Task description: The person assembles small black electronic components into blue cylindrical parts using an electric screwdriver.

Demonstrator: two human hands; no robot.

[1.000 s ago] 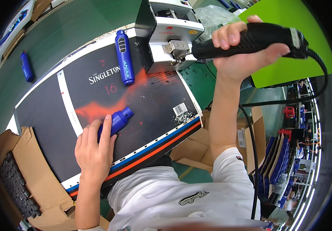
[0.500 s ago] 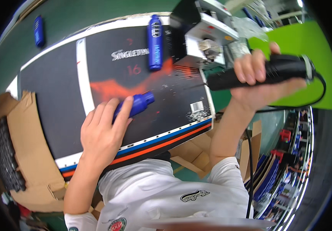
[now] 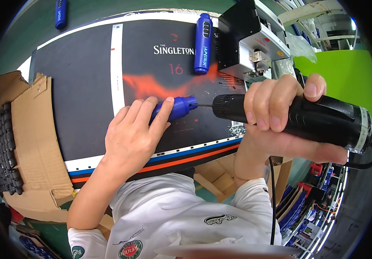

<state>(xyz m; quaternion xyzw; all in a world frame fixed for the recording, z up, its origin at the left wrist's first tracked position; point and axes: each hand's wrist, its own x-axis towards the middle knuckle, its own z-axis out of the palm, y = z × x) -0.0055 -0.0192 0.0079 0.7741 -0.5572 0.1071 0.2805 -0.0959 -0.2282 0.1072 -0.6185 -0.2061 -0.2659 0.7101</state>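
My left hand [image 3: 132, 131] is wrapped over a blue cylindrical housing [image 3: 179, 108], lying on the dark printed mat with its narrower end facing right. A black corded electric screwdriver [image 3: 230, 108] lies almost level in my right hand [image 3: 276, 105], fingers closed around its body. Its thin bit [image 3: 204, 105] meets the slotted end of the housing; whether it sits on a screw there is too small to tell. Further back on the mat rests a second blue housing [image 3: 202, 47] with dark oval slots along its side.
A black and silver machine [image 3: 248, 47] stands at the back right of the mat [image 3: 82, 90]. Left of it, an opened cardboard box [image 3: 39, 138] holds several black parts [image 3: 2, 146]. Another blue housing [image 3: 60, 15] lies at the far left. The screwdriver's cable [image 3: 273, 207] hangs at my right.
The screwdriver has come left and nearer, so its bit now reaches the end of the held housing instead of standing apart from it. My left hand keeps its grip.
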